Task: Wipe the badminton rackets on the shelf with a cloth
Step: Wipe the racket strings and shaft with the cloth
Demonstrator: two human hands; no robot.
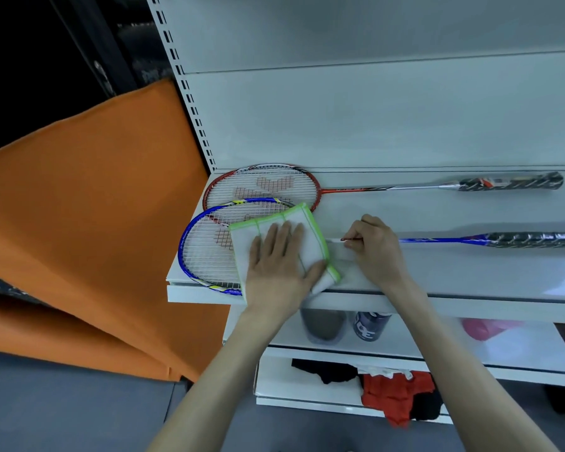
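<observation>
White woven cloth [307, 243], green-edged, lies flat on the blue racket [209, 249] at the front of the glossy white shelf [470, 278].
I see my left hand [279, 265] pressing the cloth with straight, spread fingers; my right hand [374, 246] pinches the thin shaft. The oval strung head overlaps the red racket [261, 187] behind it; both grips are dark and wrapped.

Left hand [279, 259] lies flat, fingers straight toward 12 o'clock. Right hand [374, 246], at its 3 o'clock, curls, fingertips pinching.
</observation>
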